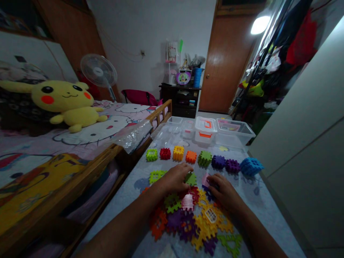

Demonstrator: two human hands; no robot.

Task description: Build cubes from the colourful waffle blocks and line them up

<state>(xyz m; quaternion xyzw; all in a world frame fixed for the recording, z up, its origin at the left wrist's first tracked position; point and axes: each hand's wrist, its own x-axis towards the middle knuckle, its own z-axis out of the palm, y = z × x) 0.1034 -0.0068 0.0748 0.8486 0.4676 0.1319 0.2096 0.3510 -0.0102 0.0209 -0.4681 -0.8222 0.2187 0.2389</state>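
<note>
My left hand (176,179) is curled with thumb and fingers around a green interlocking tile (191,178). My right hand (223,190) pinches the edge of a pink tile (205,180); its fingertips are partly in shadow. A dark purple tile (208,193) lies just below those fingers. Under and between both hands spreads a loose pile of toothed tiles, including a pink striped tile (187,202), a yellow tile with a white window grid (211,215), an orange tile (158,223) and a green triangular frame (230,243).
Beyond my hands runs a row of stacked tiles by colour, from a lime stack (152,154) to a blue stack (251,166). Clear plastic boxes, one lidded box (205,129) with orange clips, stand behind. A wooden bed rail (107,159) borders the left.
</note>
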